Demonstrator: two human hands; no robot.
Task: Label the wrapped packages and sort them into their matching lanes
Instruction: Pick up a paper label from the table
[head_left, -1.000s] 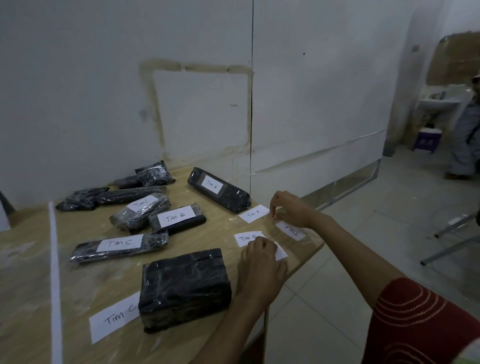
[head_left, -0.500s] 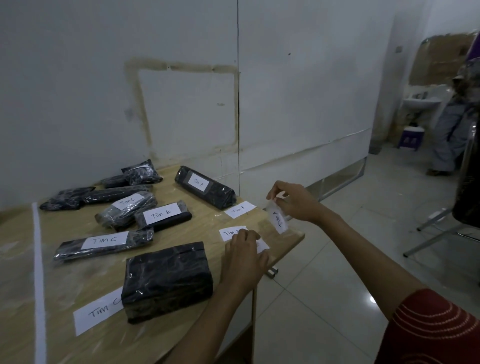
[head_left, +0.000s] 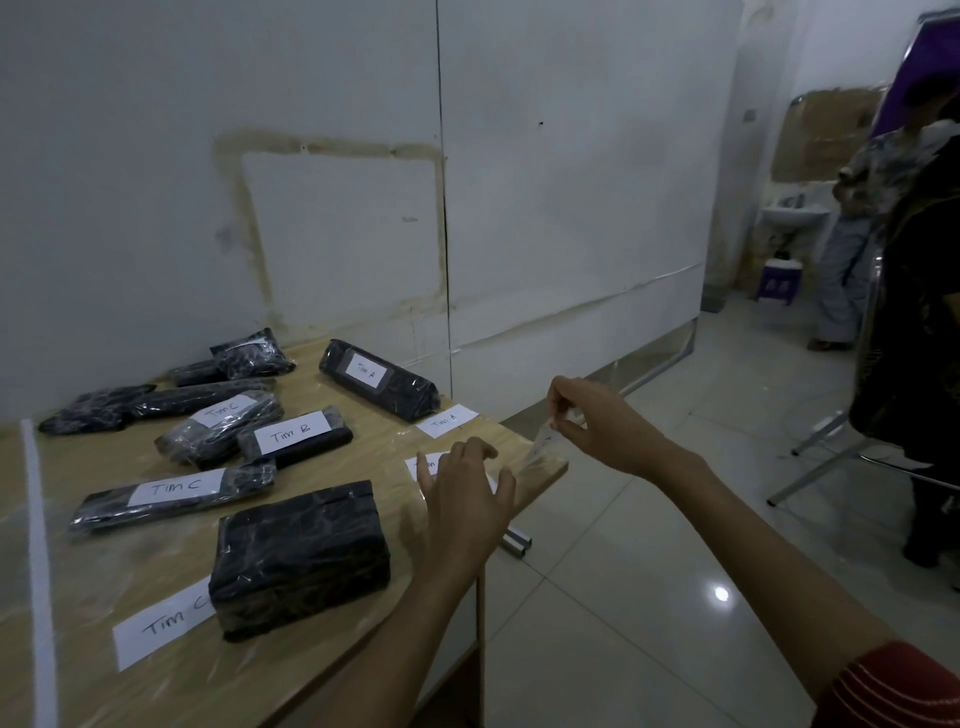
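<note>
Right hand (head_left: 597, 423): thumb and forefinger pinched together on the top edge of a small white paper label backed with clear tape (head_left: 540, 449), which hangs down from the pinch over the far right corner of the pale wooden table (head_left: 332, 670). Its writing is too blurred to read.

Left hand (head_left: 465, 499): fingers spread apart, holding nothing, hovering just left of the hanging label and over a white slip (head_left: 420, 462) lying on the table, which it partly hides.

Large black plastic-wrapped block with no label (head_left: 301, 556) sits just left of the left hand, half covering a white "Tim C" lane slip (head_left: 161, 621). Judgement: this block is the likely target for the label.

Step in hand, as judged: carrying the peeled label to a package.

Notes for doing it well:
- Keep the pinch at one edge only, so the sticky tape does not fold onto itself.
- Use the left hand to steady the block.
- Set one edge of the label on the flat top face, then smooth across; the wrap looks wrinkled and may trap creases.
- Read the label before sorting; match it to the lane slip.
</note>
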